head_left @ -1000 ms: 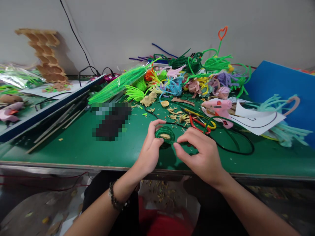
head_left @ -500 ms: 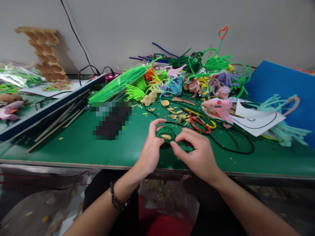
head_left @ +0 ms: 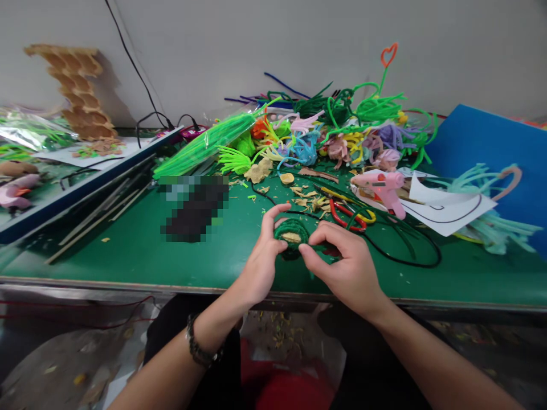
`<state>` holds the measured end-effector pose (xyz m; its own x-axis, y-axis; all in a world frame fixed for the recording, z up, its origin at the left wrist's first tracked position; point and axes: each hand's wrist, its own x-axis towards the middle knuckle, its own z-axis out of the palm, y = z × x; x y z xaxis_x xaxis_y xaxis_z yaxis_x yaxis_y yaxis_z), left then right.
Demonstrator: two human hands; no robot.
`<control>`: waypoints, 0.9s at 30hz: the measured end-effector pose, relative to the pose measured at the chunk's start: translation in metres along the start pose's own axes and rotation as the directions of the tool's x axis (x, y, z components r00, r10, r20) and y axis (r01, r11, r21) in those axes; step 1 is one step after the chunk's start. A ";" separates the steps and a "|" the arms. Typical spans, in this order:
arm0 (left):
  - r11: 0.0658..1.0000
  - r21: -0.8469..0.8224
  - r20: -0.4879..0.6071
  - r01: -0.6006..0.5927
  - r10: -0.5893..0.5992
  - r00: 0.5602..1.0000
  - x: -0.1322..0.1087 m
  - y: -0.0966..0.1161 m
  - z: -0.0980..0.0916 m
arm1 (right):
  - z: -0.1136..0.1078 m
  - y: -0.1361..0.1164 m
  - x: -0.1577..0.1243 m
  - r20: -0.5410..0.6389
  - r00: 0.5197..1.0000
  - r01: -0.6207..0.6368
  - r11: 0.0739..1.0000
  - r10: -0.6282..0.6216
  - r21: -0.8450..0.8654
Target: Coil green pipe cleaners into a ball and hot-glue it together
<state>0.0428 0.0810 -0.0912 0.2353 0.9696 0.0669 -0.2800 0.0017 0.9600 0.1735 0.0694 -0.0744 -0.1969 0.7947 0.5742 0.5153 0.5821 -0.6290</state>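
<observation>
My left hand (head_left: pixel 261 259) grips a small round coil of dark green pipe cleaner (head_left: pixel 291 233) with a tan centre, thumb and fingers curled round its left side. From the right, my right hand (head_left: pixel 344 265) pinches the loose end of the same green pipe cleaner between thumb and forefinger, right against the coil. Both hands hover over the green table (head_left: pixel 128 250) near its front edge.
A pink glue gun (head_left: pixel 381 187) lies right of the hands, with red and yellow scissors (head_left: pixel 348 215) and a black cord (head_left: pixel 410 250) beside it. A heap of coloured pipe cleaners (head_left: pixel 325 131) fills the back. A blue board (head_left: pixel 482 142) and white paper (head_left: pixel 448 208) lie at the right.
The hands and the coil have shifted slightly to the right. My right thumb and forefinger have worked the pipe cleaner end closer round the coil.
</observation>
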 end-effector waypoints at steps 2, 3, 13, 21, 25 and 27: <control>1.000 0.007 0.033 0.006 -0.006 0.999 0.000 0.000 -0.001 | -0.001 0.000 0.000 -0.006 1.000 -0.006 1.000 0.006 -0.014; 1.000 0.013 0.048 0.004 -0.004 0.999 0.000 -0.001 -0.001 | -0.002 0.000 0.000 -0.009 1.000 -0.008 1.000 0.008 -0.020; 0.991 0.072 0.086 -0.113 0.107 0.991 -0.003 -0.005 -0.006 | -0.002 -0.002 -0.001 -0.022 0.999 0.037 0.999 -0.038 -0.006; 0.992 0.104 0.067 -0.074 0.068 0.995 0.000 -0.003 -0.005 | 0.001 -0.002 -0.003 -0.010 0.998 0.064 0.998 -0.064 0.005; 0.985 0.164 0.029 -0.056 0.052 0.998 -0.001 0.002 -0.003 | 0.002 -0.001 -0.004 -0.004 0.997 0.081 0.997 -0.081 0.002; 0.981 0.184 0.016 -0.054 0.052 0.998 -0.001 0.004 -0.001 | 0.003 -0.001 -0.004 -0.003 0.996 0.089 0.996 -0.089 -0.004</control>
<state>0.0404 0.0802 -0.0879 0.2351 0.9644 0.1215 -0.1164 -0.0962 0.9885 0.1715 0.0665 -0.0773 -0.2396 0.7392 0.6294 0.4989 0.6499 -0.5734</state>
